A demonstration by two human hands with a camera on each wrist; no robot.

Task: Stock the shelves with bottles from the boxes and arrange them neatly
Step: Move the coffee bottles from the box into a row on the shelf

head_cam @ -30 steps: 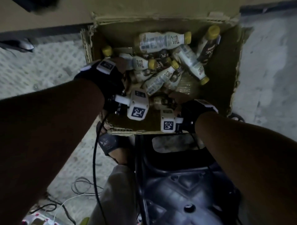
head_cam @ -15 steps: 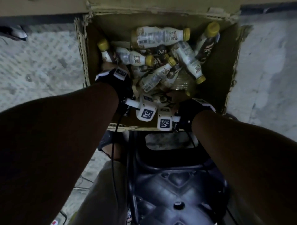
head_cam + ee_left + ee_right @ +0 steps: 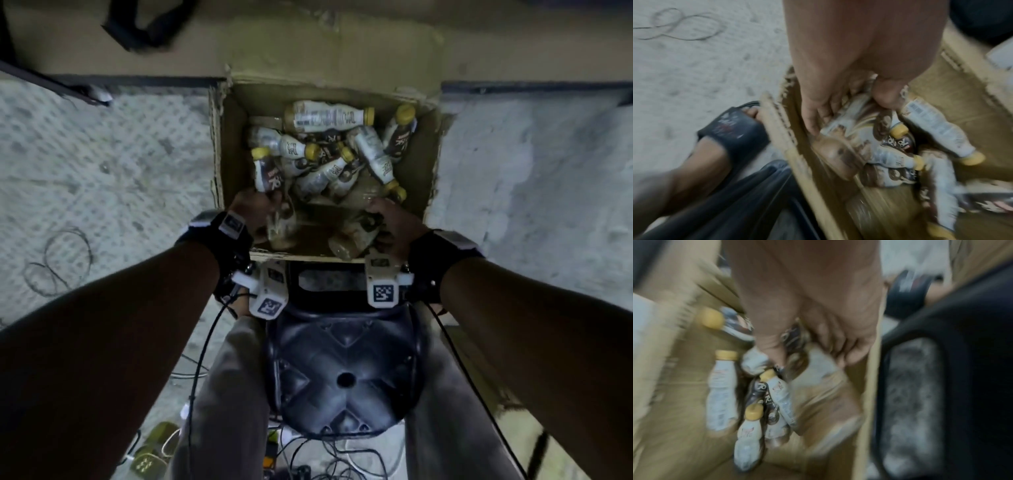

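Box [image 3: 219, 144], corrugated card with torn rims, is sitting on the floor [image 3: 102, 154] ahead of a dark plastic stool [image 3: 346, 377]; it is holding a loose heap of bottles [image 3: 329, 118], lying crosswise, none upright. Left hand [image 3: 251, 209] is grasping a bottle body [image 3: 849, 123] at the near left corner; right hand [image 3: 390, 219] is clasping another [image 3: 793, 337] at the near right. Bottles: small, waisted plastic, glossy shrink sleeves, yellow caps; likely light, stiff, somewhat slippery. The waist below the cap is looking like the surest hold.
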